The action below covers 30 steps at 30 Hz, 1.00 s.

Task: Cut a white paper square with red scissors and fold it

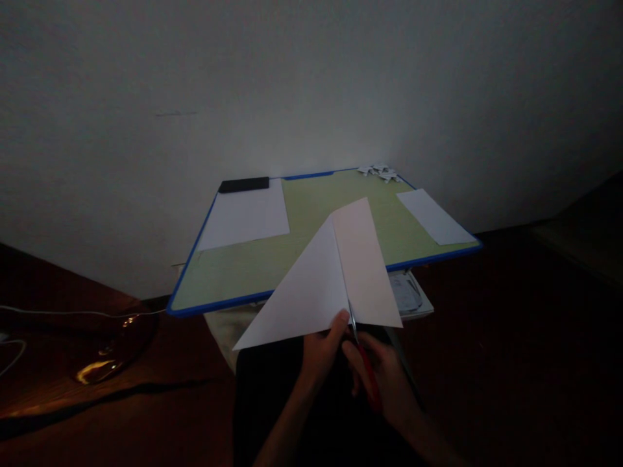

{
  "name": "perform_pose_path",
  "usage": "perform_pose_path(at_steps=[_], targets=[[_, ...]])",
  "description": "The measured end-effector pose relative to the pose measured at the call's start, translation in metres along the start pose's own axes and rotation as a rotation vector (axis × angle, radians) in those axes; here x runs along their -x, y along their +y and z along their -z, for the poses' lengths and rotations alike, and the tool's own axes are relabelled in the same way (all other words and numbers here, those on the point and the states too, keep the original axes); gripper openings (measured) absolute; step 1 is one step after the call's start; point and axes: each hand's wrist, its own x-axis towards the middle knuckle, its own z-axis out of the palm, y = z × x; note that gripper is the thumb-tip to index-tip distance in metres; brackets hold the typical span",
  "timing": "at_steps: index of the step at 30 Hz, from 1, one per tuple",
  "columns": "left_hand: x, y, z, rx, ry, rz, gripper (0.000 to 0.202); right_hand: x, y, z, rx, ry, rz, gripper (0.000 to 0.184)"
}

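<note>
A folded sheet of white paper is held up over the near edge of the table, with a triangular part on the left and a strip on the right. My left hand pinches its lower edge, thumb on top and the other fingers underneath. In my right hand is a pair of scissors with red handles. Their metal blades are at the paper's lower edge, along the line between triangle and strip. How far the blades are apart is hard to make out.
The small table has a green top and blue rim. At its back left, a dark flat object lies on white paper. Small folded paper pieces sit at the back right, near another white sheet. A wall stands behind.
</note>
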Motion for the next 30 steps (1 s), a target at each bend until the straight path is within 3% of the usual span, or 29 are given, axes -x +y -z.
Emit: perform_pose_path(at_steps=[11, 20, 30], targets=[[0.003, 0.005, -0.002, 0.01, 0.06, -0.011, 0.037, 0.0, 0.001, 0.0, 0.003, -0.014, -0.026, 0.056], [0.001, 0.004, -0.004, 0.021, 0.076, -0.01, 0.042, 0.002, 0.0, 0.0, 0.007, -0.007, -0.014, 0.067], [0.002, 0.001, -0.002, -0.01, 0.057, -0.028, 0.031, 0.002, -0.009, -0.001, 0.021, 0.001, -0.025, 0.078]])
